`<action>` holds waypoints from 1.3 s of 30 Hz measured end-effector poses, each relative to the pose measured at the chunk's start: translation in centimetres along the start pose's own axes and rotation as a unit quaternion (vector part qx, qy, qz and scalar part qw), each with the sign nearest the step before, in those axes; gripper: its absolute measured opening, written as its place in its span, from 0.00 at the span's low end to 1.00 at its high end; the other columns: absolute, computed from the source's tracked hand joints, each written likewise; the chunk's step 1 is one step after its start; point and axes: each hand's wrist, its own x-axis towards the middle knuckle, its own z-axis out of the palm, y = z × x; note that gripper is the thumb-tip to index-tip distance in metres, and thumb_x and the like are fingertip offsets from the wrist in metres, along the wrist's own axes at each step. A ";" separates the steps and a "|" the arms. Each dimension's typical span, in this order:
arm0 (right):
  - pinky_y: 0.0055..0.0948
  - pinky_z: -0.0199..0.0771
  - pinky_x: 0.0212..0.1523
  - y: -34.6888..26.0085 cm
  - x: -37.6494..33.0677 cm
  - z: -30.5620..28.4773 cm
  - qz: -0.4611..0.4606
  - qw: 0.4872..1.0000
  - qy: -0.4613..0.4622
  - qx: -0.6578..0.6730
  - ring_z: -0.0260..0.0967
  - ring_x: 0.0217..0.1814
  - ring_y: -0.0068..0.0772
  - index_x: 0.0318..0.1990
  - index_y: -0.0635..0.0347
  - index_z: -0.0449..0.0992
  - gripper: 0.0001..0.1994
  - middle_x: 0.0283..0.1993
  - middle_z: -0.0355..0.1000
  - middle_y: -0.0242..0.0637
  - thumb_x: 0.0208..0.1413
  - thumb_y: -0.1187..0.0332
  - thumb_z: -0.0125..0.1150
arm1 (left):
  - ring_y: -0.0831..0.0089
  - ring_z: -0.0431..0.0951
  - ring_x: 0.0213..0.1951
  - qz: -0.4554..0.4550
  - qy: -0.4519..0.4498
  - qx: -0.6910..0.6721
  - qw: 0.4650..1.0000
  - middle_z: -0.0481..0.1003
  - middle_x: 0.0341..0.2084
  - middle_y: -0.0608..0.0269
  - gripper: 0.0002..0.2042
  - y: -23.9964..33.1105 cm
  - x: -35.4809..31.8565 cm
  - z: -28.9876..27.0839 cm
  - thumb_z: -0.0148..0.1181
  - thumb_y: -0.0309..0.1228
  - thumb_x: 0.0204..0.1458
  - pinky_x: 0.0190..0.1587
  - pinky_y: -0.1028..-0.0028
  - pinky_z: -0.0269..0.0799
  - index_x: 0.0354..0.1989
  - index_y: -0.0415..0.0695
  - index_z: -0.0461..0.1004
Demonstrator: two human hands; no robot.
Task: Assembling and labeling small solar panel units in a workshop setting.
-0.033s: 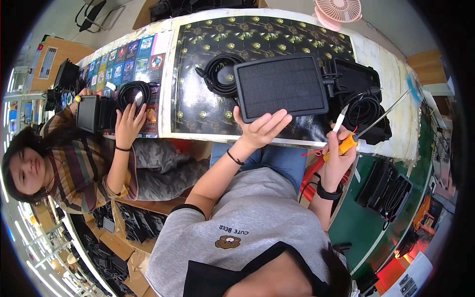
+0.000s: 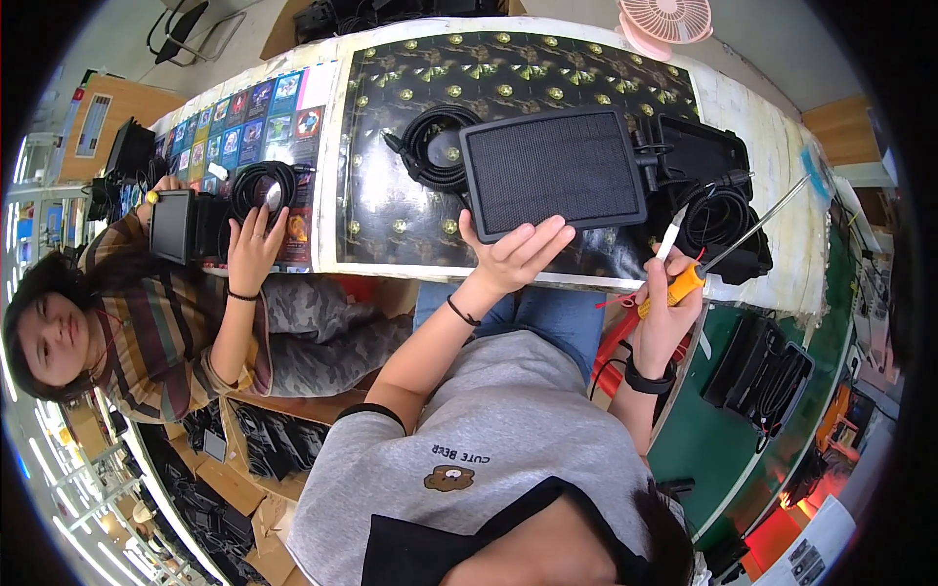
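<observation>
The person's left hand (image 2: 513, 256) is resting on the near edge of a black mesh-faced rectangular panel (image 2: 552, 171), its fingers (image 2: 547, 234) spread flat on the panel, which is lying on the patterned black mat (image 2: 391, 117) covering the bench (image 2: 752, 107). The right hand (image 2: 669, 308) is gripping an orange-handled screwdriver (image 2: 728, 249), fingers curled tight around the handle, just right of the panel. A coiled black cable (image 2: 435, 146) is lying beside the panel's left edge.
</observation>
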 end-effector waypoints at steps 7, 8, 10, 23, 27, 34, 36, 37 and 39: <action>0.11 0.63 0.21 0.1 0.0 -0.5 -0.011 1.000 0.001 0.009 0.63 0.21 0.12 0.38 0.57 0.65 0.09 0.49 0.73 0.45 0.58 0.77 0.61 | 0.82 0.53 0.68 -0.010 -0.008 -0.022 1.000 0.68 0.59 0.91 0.18 0.4 0.1 -0.3 0.61 0.42 0.53 0.67 0.34 0.33 0.54 0.73 0.75; 0.11 0.63 0.21 0.2 0.0 -0.5 -0.010 1.000 -0.001 0.010 0.63 0.21 0.12 0.38 0.57 0.65 0.09 0.49 0.73 0.45 0.58 0.77 0.61 | 0.82 0.53 0.68 -0.010 -0.009 -0.020 1.000 0.68 0.59 0.91 0.18 0.4 0.1 -0.3 0.61 0.42 0.53 0.67 0.34 0.33 0.54 0.73 0.75; 0.11 0.64 0.21 0.3 -0.1 -0.4 -0.011 1.000 0.008 0.003 0.63 0.20 0.12 0.38 0.57 0.65 0.09 0.49 0.73 0.45 0.58 0.77 0.62 | 0.82 0.54 0.67 -0.011 0.003 -0.023 1.000 0.68 0.58 0.91 0.18 0.5 0.1 -0.3 0.61 0.41 0.54 0.67 0.34 0.32 0.54 0.73 0.75; 0.12 0.64 0.21 0.4 -0.1 -0.2 -0.010 1.000 0.001 0.007 0.63 0.20 0.13 0.38 0.58 0.66 0.09 0.49 0.73 0.46 0.57 0.77 0.62 | 0.82 0.53 0.67 -0.014 -0.002 -0.031 0.999 0.67 0.59 0.93 0.19 0.4 -0.2 -0.3 0.59 0.41 0.54 0.68 0.35 0.31 0.55 0.74 0.74; 0.12 0.64 0.21 0.5 -0.1 -0.3 -0.008 1.000 0.000 0.005 0.63 0.20 0.12 0.38 0.58 0.66 0.09 0.49 0.73 0.46 0.57 0.77 0.62 | 0.82 0.52 0.67 -0.010 0.000 -0.029 1.000 0.66 0.60 0.93 0.19 0.4 0.0 -0.5 0.60 0.42 0.53 0.68 0.37 0.32 0.54 0.78 0.74; 0.12 0.64 0.22 0.5 -0.2 -0.2 -0.008 1.000 0.007 0.011 0.63 0.21 0.12 0.38 0.59 0.66 0.07 0.50 0.72 0.46 0.59 0.78 0.59 | 0.84 0.53 0.64 0.011 0.019 -0.047 0.999 0.66 0.57 0.95 0.18 0.5 -0.2 -1.4 0.62 0.49 0.52 0.66 0.47 0.41 0.53 0.82 0.74; 0.13 0.64 0.22 0.7 -0.3 -0.8 -0.009 1.000 -0.004 0.025 0.64 0.25 0.13 0.39 0.59 0.67 0.06 0.50 0.71 0.43 0.60 0.78 0.58 | 0.85 0.54 0.63 0.013 0.024 -0.050 0.998 0.66 0.58 0.96 0.18 0.9 -0.2 -1.7 0.61 0.52 0.52 0.65 0.49 0.41 0.53 0.83 0.73; 0.14 0.64 0.23 0.9 -0.3 -1.0 -0.010 0.999 -0.015 0.041 0.66 0.29 0.13 0.40 0.58 0.68 0.05 0.50 0.70 0.41 0.61 0.79 0.57 | 0.85 0.54 0.63 0.017 0.022 -0.057 0.998 0.66 0.58 0.96 0.18 1.1 -0.3 -1.9 0.60 0.53 0.52 0.65 0.50 0.41 0.53 0.84 0.73; 0.14 0.64 0.23 1.1 -0.3 -1.1 -0.010 0.999 -0.001 0.034 0.65 0.28 0.13 0.41 0.58 0.68 0.05 0.49 0.70 0.40 0.61 0.79 0.56 | 0.86 0.53 0.63 0.019 0.021 -0.064 0.998 0.65 0.58 0.97 0.18 1.6 -0.5 -2.0 0.58 0.54 0.53 0.66 0.52 0.40 0.53 0.85 0.72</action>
